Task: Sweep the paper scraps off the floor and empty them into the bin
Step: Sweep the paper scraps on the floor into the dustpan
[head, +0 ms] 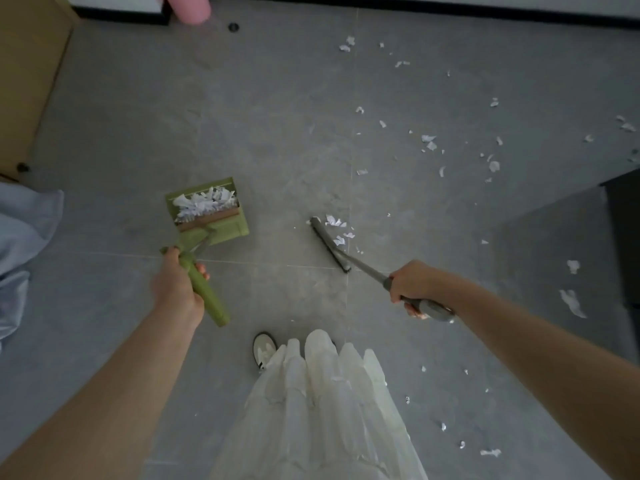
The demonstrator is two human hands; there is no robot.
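Note:
My left hand (176,289) grips the green handle of a green dustpan (228,226), which rests on the grey floor and holds a pile of white paper scraps (204,202). My right hand (412,284) grips the grey handle of a broom whose dark flat head (329,244) lies on the floor to the right of the dustpan. A few scraps (337,228) lie right against the head's far side. Several more white scraps (429,140) are scattered over the floor to the right and behind.
A pink cylinder (188,8) stands at the top by the dark skirting. A wooden cabinet (27,81) fills the upper left, light blue cloth (20,244) the left edge. A dark object (623,237) sits at the right edge. My white skirt (325,410) and shoe (264,349) are below.

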